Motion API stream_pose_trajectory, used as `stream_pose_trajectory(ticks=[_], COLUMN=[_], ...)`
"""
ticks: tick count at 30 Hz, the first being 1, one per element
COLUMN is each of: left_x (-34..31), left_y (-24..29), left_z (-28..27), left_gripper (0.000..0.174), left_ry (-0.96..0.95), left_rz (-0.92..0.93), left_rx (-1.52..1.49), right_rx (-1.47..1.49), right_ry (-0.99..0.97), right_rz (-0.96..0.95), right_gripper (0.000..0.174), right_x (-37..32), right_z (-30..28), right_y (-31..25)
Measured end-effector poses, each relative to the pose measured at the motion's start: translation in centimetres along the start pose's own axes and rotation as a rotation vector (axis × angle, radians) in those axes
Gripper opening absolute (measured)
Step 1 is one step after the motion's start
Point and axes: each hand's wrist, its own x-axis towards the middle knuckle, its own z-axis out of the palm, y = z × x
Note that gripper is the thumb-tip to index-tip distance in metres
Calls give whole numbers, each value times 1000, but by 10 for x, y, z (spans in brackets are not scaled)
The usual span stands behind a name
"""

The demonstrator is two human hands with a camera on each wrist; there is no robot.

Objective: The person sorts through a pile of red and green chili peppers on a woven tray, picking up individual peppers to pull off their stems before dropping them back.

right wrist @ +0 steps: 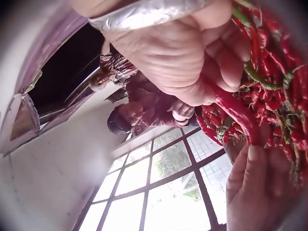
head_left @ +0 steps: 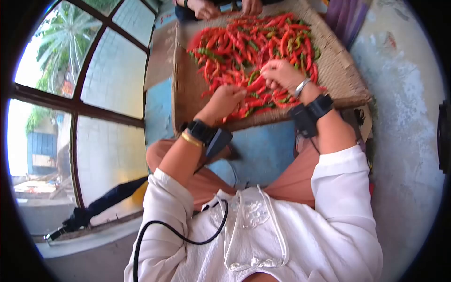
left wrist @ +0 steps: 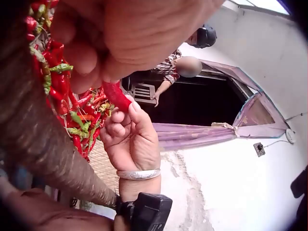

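Observation:
A red chili pepper (right wrist: 239,114) is stretched between my two hands, over a woven tray (head_left: 340,77). My left hand (head_left: 224,102) pinches one end of it between thumb and fingers. At the other end, my right hand (head_left: 284,77), with a silver bangle (left wrist: 138,174) at the wrist, pinches it too. Beneath and beyond both hands spreads a layer of red chili peppers (head_left: 244,42), with some green ones (head_left: 210,54) mixed in. In the left wrist view, the left hand partly covers the held pepper.
Across the tray, another person's hands (head_left: 204,8) are at its far edge. A dark-framed window (head_left: 112,66) lies to the left, a pale wall (head_left: 399,108) to the right. Another person (left wrist: 166,72) appears at an opening with a purple curtain (left wrist: 192,137). A black cable (head_left: 178,238) crosses my shirt.

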Motion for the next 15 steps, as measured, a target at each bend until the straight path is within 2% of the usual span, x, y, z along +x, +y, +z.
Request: stream_pose_trajectory(ticks=[3,7,10,15], left_x=[-6,-6,1,9], left_y=[-1,-2,-7,-1], left_z=[6,14,17,29], left_gripper=[24,21,22,20], left_ry=[20,80,124,142], left_rz=[-32,-48,62,6], left_rx=[-175,-122,-17,-119], right_rx=[-28,-107,-60,-58], right_ry=[-15,-3,-48,-81], right_rz=[48,79,3,-17], right_gripper=[14,14,13,12], right_x=[-8,-16,-10,-11], right_z=[2,3,2,4], right_y=[-9,-13,-8,-8])
